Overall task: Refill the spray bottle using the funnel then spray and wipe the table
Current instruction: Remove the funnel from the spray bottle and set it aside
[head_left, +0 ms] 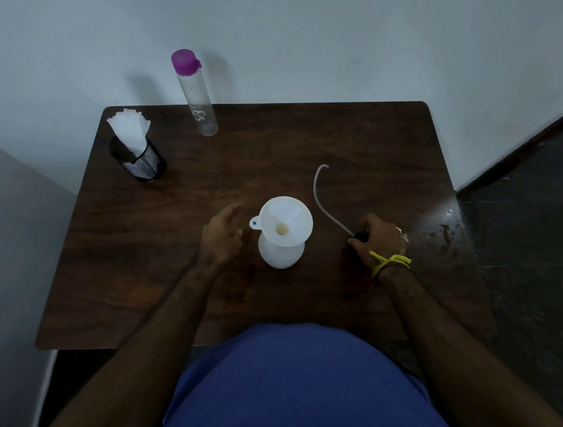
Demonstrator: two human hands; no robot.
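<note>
A white spray bottle (280, 254) stands uncapped in the middle of the dark wooden table (164, 271). A white funnel (284, 220) sits in its neck. My left hand (221, 233) hovers just left of the funnel, fingers apart and holding nothing. My right hand (378, 243) rests on the table to the right, closed on the dark spray head (360, 235). The head's pale dip tube (321, 196) curves away across the table. A clear water bottle (198, 102) with a purple cap stands at the back left.
A black mesh holder (139, 161) with white paper napkins (130, 130) stands at the table's left back corner. A pale wall runs behind and to the left. Dark floor (530, 220) lies to the right of the table.
</note>
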